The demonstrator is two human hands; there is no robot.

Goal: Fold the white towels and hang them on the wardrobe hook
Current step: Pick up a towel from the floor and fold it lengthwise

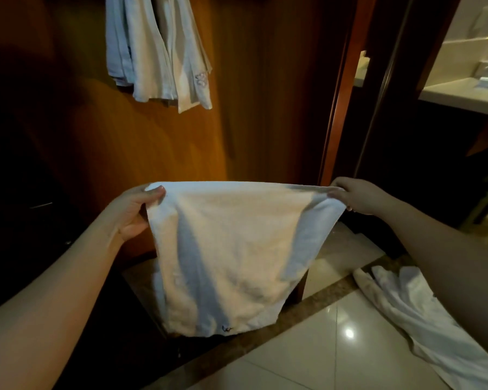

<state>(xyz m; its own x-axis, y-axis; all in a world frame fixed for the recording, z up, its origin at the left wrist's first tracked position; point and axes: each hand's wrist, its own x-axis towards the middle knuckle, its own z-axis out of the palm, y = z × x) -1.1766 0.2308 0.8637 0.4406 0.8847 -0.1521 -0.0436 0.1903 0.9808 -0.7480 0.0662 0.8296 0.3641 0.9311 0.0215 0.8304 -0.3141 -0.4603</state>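
A white towel (231,254) hangs doubled over in front of me, stretched flat between both hands. My left hand (135,212) pinches its upper left corner with the thumb on top. My right hand (358,194) grips the upper right corner. Several folded white towels (158,52) hang against the wooden wardrobe wall (265,94) above; the hook itself is out of view. Another white towel (412,313) lies crumpled on the floor at the lower right, under my right forearm.
The glossy tiled floor (321,347) runs below, with a stone threshold strip (265,333) before the wardrobe. A wooden door frame (338,108) stands to the right, and a bathroom counter (462,94) shows beyond it. The left side is dark.
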